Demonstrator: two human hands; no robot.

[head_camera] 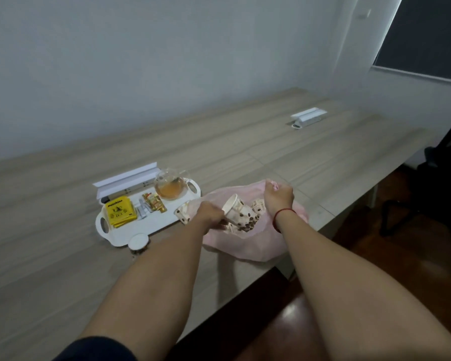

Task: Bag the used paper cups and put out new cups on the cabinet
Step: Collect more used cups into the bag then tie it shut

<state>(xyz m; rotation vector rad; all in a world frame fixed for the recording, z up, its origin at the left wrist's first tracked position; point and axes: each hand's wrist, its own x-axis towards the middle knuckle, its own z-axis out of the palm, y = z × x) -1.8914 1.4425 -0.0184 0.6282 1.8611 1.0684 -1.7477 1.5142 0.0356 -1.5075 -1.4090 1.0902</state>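
A pink plastic bag [255,243] lies open on the wooden cabinet top [63,277] near its front edge. Inside it lie paper cups with brown dots: one tilted cup [241,213] in the middle, another [259,205] further right. My left hand [211,213] grips the bag's left rim, next to a dotted cup [183,213] at the bag's left side. My right hand [279,196] is closed on the bag's far right rim and lifts it. One paper cup [138,242] stands upright by the tray's front edge.
A white tray [151,222] holds a glass teapot of amber tea [171,186], yellow tea packets [120,211] and sachets [154,201]. A white socket box [126,182] sits behind it, another [309,115] far right. A dark office chair [432,194] stands beyond the front edge.
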